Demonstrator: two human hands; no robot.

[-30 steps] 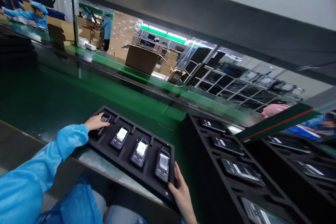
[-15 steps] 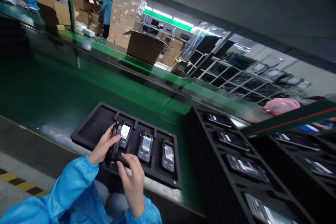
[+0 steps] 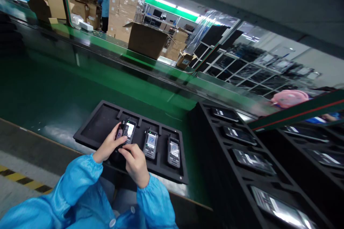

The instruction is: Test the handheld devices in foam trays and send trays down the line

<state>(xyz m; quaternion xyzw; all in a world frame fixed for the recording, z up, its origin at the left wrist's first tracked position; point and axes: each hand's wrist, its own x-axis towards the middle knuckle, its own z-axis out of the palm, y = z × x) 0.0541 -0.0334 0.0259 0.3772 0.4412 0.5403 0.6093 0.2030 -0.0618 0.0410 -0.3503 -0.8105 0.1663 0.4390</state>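
Note:
My left hand [image 3: 109, 146] grips a small black handset [image 3: 118, 136] held over the black foam tray [image 3: 96, 125]. My right hand [image 3: 135, 162] is curled with its fingertips pinching the lower end of the same handset. Three more handsets with lit screens lie in the tray's slots: one [image 3: 129, 131] just beyond my fingers, one [image 3: 151, 144] in the middle, one [image 3: 173, 151] at the right. The tray's leftmost slot is empty. Both arms wear blue sleeves.
The tray lies at the near edge of a green conveyor belt [image 3: 80, 82]. A tall stack of black trays with dark handsets [image 3: 242, 157] stands at the right. An open cardboard box [image 3: 146, 39] sits beyond the belt. People in blue work far off at upper left.
My left hand lifted the leftmost handset out of its slot and brought it nearer. My right hand left the tray's right corner and closed on that handset's lower end.

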